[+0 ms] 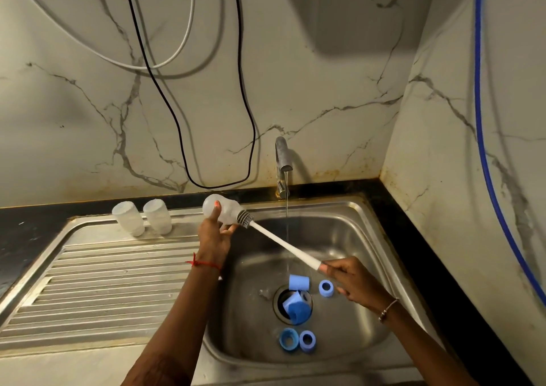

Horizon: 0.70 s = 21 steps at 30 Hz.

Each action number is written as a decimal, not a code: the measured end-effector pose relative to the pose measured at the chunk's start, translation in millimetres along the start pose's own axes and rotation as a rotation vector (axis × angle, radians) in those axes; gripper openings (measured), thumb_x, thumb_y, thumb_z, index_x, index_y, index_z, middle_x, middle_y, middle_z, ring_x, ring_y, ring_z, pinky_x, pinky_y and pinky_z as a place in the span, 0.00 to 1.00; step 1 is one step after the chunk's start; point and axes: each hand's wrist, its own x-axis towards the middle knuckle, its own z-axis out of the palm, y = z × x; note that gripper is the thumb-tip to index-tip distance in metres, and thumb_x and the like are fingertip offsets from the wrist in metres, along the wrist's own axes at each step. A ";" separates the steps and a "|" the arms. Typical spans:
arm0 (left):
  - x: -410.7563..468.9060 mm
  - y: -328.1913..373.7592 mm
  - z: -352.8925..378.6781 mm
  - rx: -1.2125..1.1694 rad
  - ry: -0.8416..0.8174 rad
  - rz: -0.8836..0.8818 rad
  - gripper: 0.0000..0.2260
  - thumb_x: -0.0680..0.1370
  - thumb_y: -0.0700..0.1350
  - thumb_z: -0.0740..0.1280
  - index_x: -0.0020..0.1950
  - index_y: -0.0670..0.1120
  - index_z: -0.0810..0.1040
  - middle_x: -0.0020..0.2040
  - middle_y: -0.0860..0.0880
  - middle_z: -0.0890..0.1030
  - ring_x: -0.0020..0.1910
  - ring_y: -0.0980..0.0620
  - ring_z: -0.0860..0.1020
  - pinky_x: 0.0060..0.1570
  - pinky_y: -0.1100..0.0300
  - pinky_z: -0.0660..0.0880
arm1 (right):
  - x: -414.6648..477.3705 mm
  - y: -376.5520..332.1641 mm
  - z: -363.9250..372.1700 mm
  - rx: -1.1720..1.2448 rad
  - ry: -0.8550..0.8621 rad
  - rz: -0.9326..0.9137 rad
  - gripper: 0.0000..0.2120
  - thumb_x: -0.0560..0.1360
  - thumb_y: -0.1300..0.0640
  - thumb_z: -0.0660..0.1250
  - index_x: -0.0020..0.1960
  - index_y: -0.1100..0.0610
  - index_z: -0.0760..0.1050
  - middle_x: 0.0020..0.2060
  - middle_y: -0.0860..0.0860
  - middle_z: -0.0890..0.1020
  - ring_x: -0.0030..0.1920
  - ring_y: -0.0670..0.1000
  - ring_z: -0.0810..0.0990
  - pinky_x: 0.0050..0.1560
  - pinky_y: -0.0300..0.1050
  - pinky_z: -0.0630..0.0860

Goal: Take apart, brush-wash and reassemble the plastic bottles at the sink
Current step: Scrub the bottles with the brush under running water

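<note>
- Over the left rim of the sink (pixel 339 229): left hand (pixel 213 238) grips a clear bottle (pixel 224 209) lying on its side. Fingers are curled round the body, mouth toward the basin.
- Right hand (pixel 351 282) pinches the far end of the white brush (pixel 283 245). Its bristle head (pixel 245 219) is at the bottle mouth; how far inside, cannot tell.
- Tap (pixel 282 164) on, with a thin stream falling into the basin, apart from the bottle.
- On the drainboard (pixel 103 273): second bottle (pixel 128 218) and third bottle (pixel 157 216) stand mouth-down, side by side. Probably washed already.
- In the basin: blue caps and rings (pixel 299 282) lie loose, some over the drain, two near the front wall.
- Judgement: take-apart done and bottle brushing near its end. Blue parts likely still to wash; reassembly not begun.
</note>
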 end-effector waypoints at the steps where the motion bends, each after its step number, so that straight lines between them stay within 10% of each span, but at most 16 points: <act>1: -0.1 0.8 -1.3 -0.005 -0.006 -0.007 0.28 0.77 0.42 0.66 0.74 0.38 0.58 0.67 0.38 0.70 0.64 0.38 0.73 0.57 0.43 0.73 | -1.3 -0.7 -0.3 0.041 -0.025 0.049 0.14 0.78 0.56 0.63 0.47 0.69 0.77 0.20 0.46 0.66 0.19 0.44 0.64 0.20 0.35 0.58; 8: 3.0 5.0 -21.6 -0.015 0.057 0.015 0.36 0.69 0.44 0.75 0.72 0.42 0.62 0.67 0.39 0.71 0.63 0.37 0.73 0.57 0.38 0.74 | -12.7 19.6 -9.5 -0.544 0.277 -0.303 0.12 0.71 0.57 0.73 0.53 0.60 0.82 0.33 0.55 0.83 0.35 0.49 0.80 0.36 0.41 0.72; 12: 23.3 -6.3 -39.1 -0.021 0.097 -0.010 0.55 0.49 0.48 0.84 0.72 0.45 0.63 0.66 0.40 0.73 0.61 0.36 0.75 0.53 0.39 0.77 | -17.4 19.7 -14.5 -0.332 0.341 -0.276 0.14 0.70 0.59 0.74 0.54 0.62 0.81 0.41 0.56 0.85 0.44 0.50 0.82 0.45 0.44 0.76; 16: -12.0 -4.2 -25.4 -0.069 0.079 0.028 0.36 0.68 0.56 0.75 0.72 0.47 0.66 0.67 0.40 0.71 0.65 0.39 0.73 0.58 0.48 0.76 | -21.5 23.1 -13.8 -0.408 0.347 -0.285 0.13 0.70 0.52 0.72 0.50 0.60 0.82 0.40 0.59 0.84 0.42 0.56 0.82 0.44 0.54 0.78; 21: -22.2 -9.2 -9.0 0.046 0.139 0.030 0.33 0.73 0.38 0.72 0.73 0.43 0.59 0.67 0.38 0.70 0.63 0.38 0.74 0.51 0.47 0.78 | -28.8 21.3 -1.8 -0.571 0.383 -0.343 0.08 0.72 0.56 0.71 0.48 0.59 0.82 0.34 0.55 0.83 0.35 0.55 0.81 0.34 0.47 0.76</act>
